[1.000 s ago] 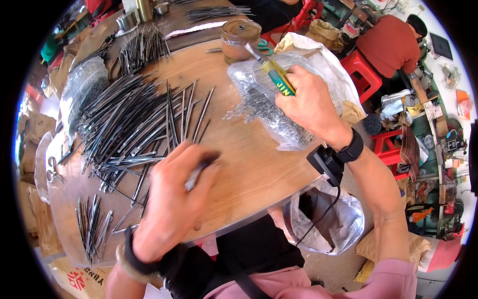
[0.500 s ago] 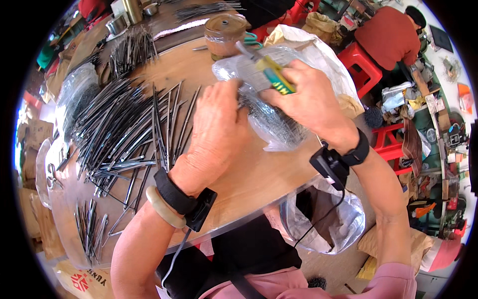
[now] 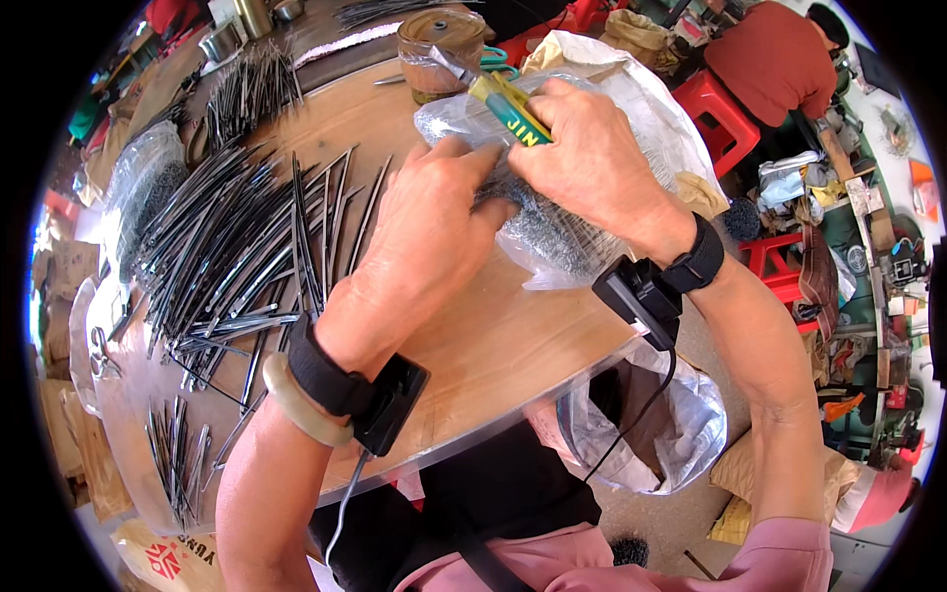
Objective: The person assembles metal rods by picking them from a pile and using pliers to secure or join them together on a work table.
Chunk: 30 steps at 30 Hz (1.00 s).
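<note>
My right hand (image 3: 592, 163) is closed around a hand tool (image 3: 521, 116) with a green and yellow handle and a metal tip, pointing away to the upper left. Beneath it lies a clear plastic bag (image 3: 547, 252) full of small grey metal pieces. My left hand (image 3: 424, 212) is at the bag's left edge, its fingers curled and its thumb bent in against the plastic. Whatever its fingertips hold is hidden. Left of that hand spreads a large heap of thin dark metal rods (image 3: 222, 237), several fanning toward my wrist.
A round tape-wrapped container (image 3: 441, 54) stands beyond the bag, near green-handled scissors (image 3: 501, 61). Another filled plastic bag (image 3: 148, 192) sits at the left edge. An open sack (image 3: 681, 434) is below the table's right edge. A person in red (image 3: 774, 64) sits far right.
My left hand has shifted slightly left and nearer, its fingers less tightly bunched. My right hand has moved slightly up and left; the tool is steadier and less blurred.
</note>
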Available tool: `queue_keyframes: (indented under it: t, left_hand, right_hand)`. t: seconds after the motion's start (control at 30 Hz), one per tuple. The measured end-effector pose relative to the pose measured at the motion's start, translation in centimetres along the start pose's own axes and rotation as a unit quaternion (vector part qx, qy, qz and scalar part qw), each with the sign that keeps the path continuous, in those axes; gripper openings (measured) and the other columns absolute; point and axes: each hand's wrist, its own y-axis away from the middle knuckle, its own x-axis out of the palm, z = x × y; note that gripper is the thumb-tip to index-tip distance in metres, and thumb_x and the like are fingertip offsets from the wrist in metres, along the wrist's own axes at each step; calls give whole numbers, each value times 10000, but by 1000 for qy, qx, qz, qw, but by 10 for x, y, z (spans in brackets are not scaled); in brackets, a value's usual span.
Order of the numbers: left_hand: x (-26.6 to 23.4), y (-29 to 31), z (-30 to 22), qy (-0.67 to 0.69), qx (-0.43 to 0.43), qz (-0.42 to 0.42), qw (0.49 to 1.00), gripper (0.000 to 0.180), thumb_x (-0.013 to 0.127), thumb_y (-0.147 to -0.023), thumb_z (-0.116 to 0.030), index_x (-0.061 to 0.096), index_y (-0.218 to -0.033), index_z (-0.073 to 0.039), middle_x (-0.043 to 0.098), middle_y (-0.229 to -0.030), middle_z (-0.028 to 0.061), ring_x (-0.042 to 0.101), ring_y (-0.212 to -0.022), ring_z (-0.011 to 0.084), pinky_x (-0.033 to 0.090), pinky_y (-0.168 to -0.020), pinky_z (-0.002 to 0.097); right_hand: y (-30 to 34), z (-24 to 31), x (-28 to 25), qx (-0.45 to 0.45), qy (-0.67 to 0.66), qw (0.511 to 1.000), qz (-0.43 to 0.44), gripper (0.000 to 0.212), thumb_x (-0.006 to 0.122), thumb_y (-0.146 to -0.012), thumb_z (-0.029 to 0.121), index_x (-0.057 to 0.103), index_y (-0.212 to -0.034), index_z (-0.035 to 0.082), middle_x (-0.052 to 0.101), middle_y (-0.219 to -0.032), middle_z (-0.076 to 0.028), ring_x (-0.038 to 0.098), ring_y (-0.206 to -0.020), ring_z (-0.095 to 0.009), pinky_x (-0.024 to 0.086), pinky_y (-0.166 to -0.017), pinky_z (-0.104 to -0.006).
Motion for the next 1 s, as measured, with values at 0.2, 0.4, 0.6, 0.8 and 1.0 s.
queue_keyframes:
  t: [0.2, 0.4, 0.6, 0.8, 1.0]
  left_hand:
    - [14, -2, 2, 60, -59, -74, 994, 208, 693, -788, -127, 647, -921, 26, 632, -902, 220, 584, -895, 428, 477, -780, 494]
    - [9, -4, 0, 18, -19, -19, 999, 206, 703, -802, -81, 672, -963, 44, 670, -937, 204, 658, -822, 344, 508, -721, 367]
    - [11, 3, 7, -5, -59, -32, 998, 379, 705, -770, -90, 628, -1115, 47, 654, -980, 198, 647, -855, 336, 510, -758, 386]
    - [15, 7, 0, -40, 37, -25, 998, 341, 651, -753, -70, 637, -1078, 32, 604, -1027, 178, 558, -1020, 385, 476, -859, 456]
    - [16, 5, 15, 6, 144, -44, 989, 384, 643, -773, -18, 616, -1153, 23, 593, -1052, 163, 581, -965, 370, 486, -818, 411]
  right_hand:
    - [1, 2, 0, -9, -4, 1000, -12, 227, 632, -750, 163, 650, -825, -51, 602, -861, -193, 600, -761, -394, 480, -701, -437]
    - [9, 1, -1, 29, -33, 999, -8, 240, 640, -748, 196, 659, -771, -42, 611, -861, -247, 609, -797, -432, 493, -730, -489]
    - [27, -9, -9, 11, 22, 1000, -13, 217, 682, -764, 153, 659, -840, -49, 608, -853, -173, 616, -747, -352, 482, -668, -395]
    - [46, -14, -26, 42, -36, 998, 0, 224, 668, -773, 172, 661, -848, -39, 612, -900, -206, 612, -808, -418, 498, -729, -466]
    - [47, -14, -20, 35, -39, 999, -15, 224, 671, -775, 157, 661, -868, -46, 616, -923, -200, 623, -812, -409, 505, -732, -448]
